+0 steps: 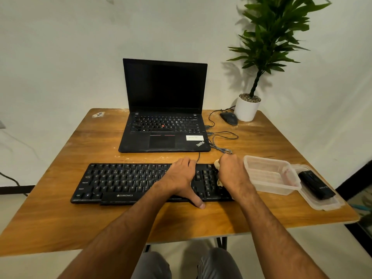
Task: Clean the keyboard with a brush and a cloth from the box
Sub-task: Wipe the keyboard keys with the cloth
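Wiping numpad end of keyboard [141, 182] on bench [60, 218]: my right hand [233, 174] closed on cloth [217, 164], left hand [181, 178] flat, open, steadying keys. Box [269, 174] beside. Next, I judge: sweep cloth leftward along rows.

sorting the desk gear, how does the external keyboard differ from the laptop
The external keyboard lies flat at the near side of the table, under both hands; the laptop sits behind it, untouched. The keyboard is wider and carries a number pad, while the laptop keys form a narrower block with a red pointing nub and a trackpad. The laptop also has an upright dark screen; the keyboard has none. Both are black.
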The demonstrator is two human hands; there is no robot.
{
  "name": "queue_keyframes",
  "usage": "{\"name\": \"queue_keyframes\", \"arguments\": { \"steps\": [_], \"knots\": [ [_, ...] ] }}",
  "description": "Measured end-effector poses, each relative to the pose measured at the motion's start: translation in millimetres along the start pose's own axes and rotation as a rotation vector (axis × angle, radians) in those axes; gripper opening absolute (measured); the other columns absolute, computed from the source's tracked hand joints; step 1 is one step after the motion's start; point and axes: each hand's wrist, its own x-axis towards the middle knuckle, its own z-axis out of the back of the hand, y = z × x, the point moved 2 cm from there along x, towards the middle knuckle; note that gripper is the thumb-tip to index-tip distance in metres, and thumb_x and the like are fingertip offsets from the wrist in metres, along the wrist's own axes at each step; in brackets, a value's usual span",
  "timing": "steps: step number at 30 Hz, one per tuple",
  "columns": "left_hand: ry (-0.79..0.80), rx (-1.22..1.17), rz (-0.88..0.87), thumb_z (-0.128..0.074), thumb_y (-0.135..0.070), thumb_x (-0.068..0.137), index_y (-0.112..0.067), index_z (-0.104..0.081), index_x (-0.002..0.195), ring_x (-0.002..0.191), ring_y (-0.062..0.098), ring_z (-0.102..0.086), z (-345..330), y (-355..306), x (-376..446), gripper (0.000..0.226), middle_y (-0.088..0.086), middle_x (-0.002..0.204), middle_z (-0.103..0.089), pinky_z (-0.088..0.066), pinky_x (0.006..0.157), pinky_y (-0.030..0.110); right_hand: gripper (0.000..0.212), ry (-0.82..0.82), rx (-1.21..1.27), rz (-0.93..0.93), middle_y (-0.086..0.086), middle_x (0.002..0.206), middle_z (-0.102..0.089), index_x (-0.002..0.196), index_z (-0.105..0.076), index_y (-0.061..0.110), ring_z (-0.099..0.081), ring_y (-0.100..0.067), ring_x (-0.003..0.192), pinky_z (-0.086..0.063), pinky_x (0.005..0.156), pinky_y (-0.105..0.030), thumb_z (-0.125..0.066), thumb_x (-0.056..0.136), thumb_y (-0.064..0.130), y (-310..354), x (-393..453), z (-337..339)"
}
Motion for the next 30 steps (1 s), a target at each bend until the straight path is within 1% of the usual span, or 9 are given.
{"name": "queue_keyframes", "arguments": {
  "steps": [5, 9, 11, 12, 14, 17, 20, 24, 30],
  "knots": [
    [-0.003, -0.009, 0.003, -0.086, -0.082, 0.047, -0.010, -0.032, 0.154, 0.132, 0.021, -0.038, -1.3, 1.8, 1.0, 0.140, 0.005, 0.145, -0.040, -0.035, 0.119, 0.041, 0.012, 0.038, -0.022, -0.019, -0.007, 0.094, -0.068, 0.098, -0.073, 0.009, -0.061, -0.020, 0.082, -0.048, 0.065, -0.027, -0.064, 0.091, 0.005, -5.7, 6.8, 9.8],
    [-0.005, -0.010, 0.007, -0.087, -0.082, 0.046, -0.011, -0.034, 0.152, 0.129, 0.021, -0.039, -1.7, 0.5, 0.6, 0.138, 0.004, 0.142, -0.040, -0.037, 0.118, 0.039, 0.012, -0.031, -0.006, -0.007, -0.008, 0.091, -0.066, 0.094, -0.071, 0.007, -0.054, -0.019, 0.074, -0.047, 0.057, -0.029, -0.059, 0.094, 0.003, 10.1, 2.4, 8.2],
    [-0.012, -0.014, 0.008, -0.087, -0.082, 0.046, -0.011, -0.036, 0.150, 0.126, 0.020, -0.040, -2.5, 0.5, 0.5, 0.135, 0.003, 0.140, -0.041, -0.037, 0.116, 0.039, 0.010, 0.006, -0.039, 0.014, -0.008, 0.093, -0.063, 0.092, -0.066, 0.009, -0.052, -0.019, 0.074, -0.039, 0.050, -0.026, -0.058, 0.096, 0.005, 22.4, -1.5, 4.1],
    [-0.023, -0.019, 0.006, -0.088, -0.081, 0.046, -0.012, -0.038, 0.147, 0.123, 0.019, -0.040, -2.3, 1.0, 0.9, 0.132, 0.002, 0.136, -0.042, -0.038, 0.115, 0.038, 0.009, 0.025, -0.031, 0.048, -0.008, 0.091, -0.060, 0.089, -0.064, 0.010, -0.053, -0.019, 0.075, -0.038, 0.050, -0.026, -0.059, 0.095, 0.006, 29.5, -2.8, 3.2],
    [-0.037, -0.026, -0.002, -0.088, -0.081, 0.045, -0.015, -0.043, 0.140, 0.117, 0.017, -0.041, -1.5, 1.8, 1.8, 0.125, 0.000, 0.129, -0.043, -0.041, 0.111, 0.038, 0.004, 0.069, -0.005, 0.121, -0.007, 0.090, -0.061, 0.087, -0.062, 0.006, -0.061, -0.023, 0.084, -0.047, 0.060, -0.032, -0.063, 0.092, 0.007, 37.2, 1.1, -2.6],
    [-0.034, -0.021, -0.009, -0.088, -0.082, 0.044, -0.016, -0.043, 0.139, 0.116, 0.017, -0.041, -1.4, 1.8, 1.1, 0.124, -0.001, 0.128, -0.042, -0.041, 0.110, 0.038, 0.018, 0.081, -0.009, 0.152, -0.010, 0.100, -0.070, 0.107, -0.073, 0.010, -0.067, -0.025, 0.094, -0.058, 0.077, -0.038, -0.066, 0.091, 0.010, 36.0, 1.7, -2.6],
    [-0.018, -0.017, -0.004, -0.087, -0.081, 0.047, -0.012, -0.037, 0.149, 0.123, 0.019, -0.040, -0.8, 0.4, -0.2, 0.133, 0.002, 0.137, -0.041, -0.038, 0.115, 0.037, 0.016, 0.031, -0.049, 0.069, -0.010, 0.102, -0.069, 0.106, -0.072, 0.011, -0.066, -0.024, 0.090, -0.058, 0.072, -0.036, -0.061, 0.095, 0.009, 21.0, 0.0, 3.1],
    [-0.022, -0.004, -0.002, -0.087, -0.081, 0.048, -0.011, -0.035, 0.150, 0.124, 0.019, -0.039, 1.4, -0.8, -0.5, 0.135, 0.004, 0.139, -0.041, -0.038, 0.115, 0.037, 0.012, -0.067, -0.093, -0.015, -0.012, 0.097, -0.068, 0.096, -0.070, 0.006, -0.064, -0.024, 0.083, -0.055, 0.065, -0.033, -0.057, 0.095, 0.004, 8.7, -0.4, 11.7],
    [-0.017, 0.001, -0.009, -0.085, -0.083, 0.049, -0.010, -0.034, 0.152, 0.126, 0.020, -0.039, -1.2, -0.2, -0.6, 0.136, 0.004, 0.141, -0.040, -0.037, 0.116, 0.038, 0.008, 0.073, -0.094, 0.031, -0.011, 0.094, -0.069, 0.087, -0.065, 0.010, -0.059, -0.023, 0.076, -0.057, 0.071, -0.035, -0.061, 0.093, 0.006, 8.2, -10.6, 9.8]
  ]
}}
